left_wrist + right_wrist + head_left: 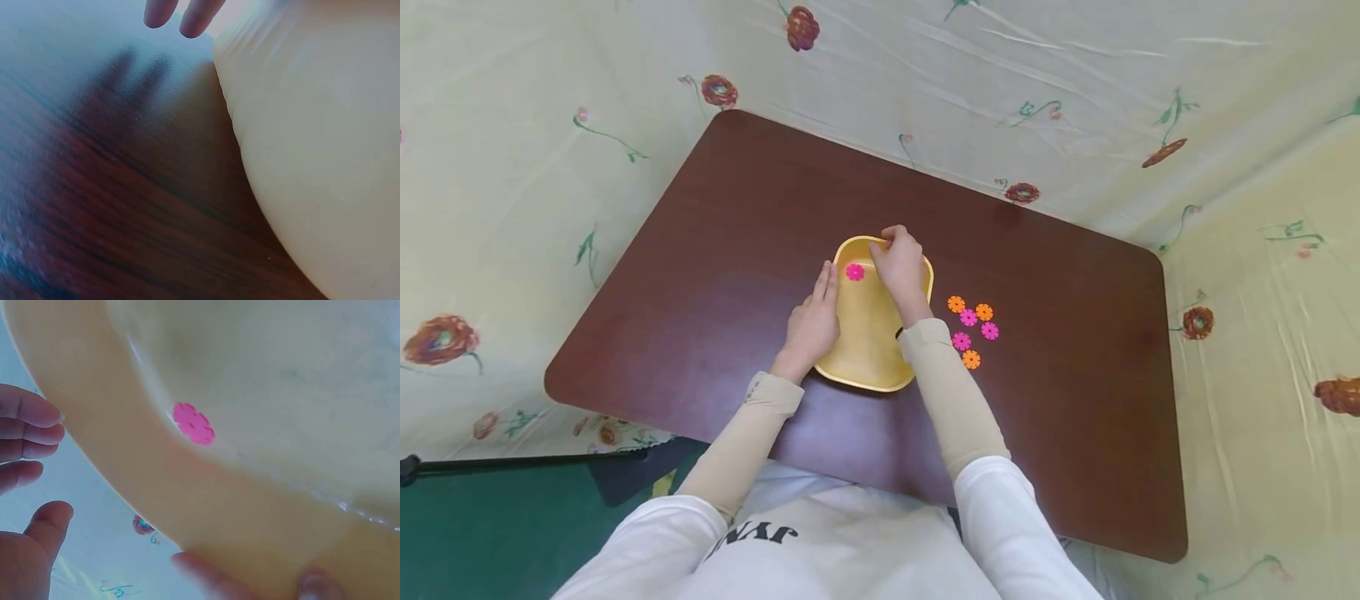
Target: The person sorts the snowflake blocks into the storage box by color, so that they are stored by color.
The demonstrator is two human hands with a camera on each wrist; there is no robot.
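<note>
home-like nook: floral cloth (1075, 75) around table (715, 250).

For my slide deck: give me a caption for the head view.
Both hands, left hand and right hand, at a yellow bowl holding one pink flower piece; six more pieces beside it.

Evenly and softly lit from above in the head view, with a dull sheen on the dark worktop (1075, 350), only faint shadows beside the yellow bowl (868, 350), and wide-angle bending toward the edges. Heavily blurred in the left wrist view, streaked across the wood grain, tinted bluish, with soft shadows of the fingers (187, 15) on the surface. Washed out and out of focus at close range in the right wrist view, overbright along the bowl's wall around the pink flower piece (193, 424).
</note>
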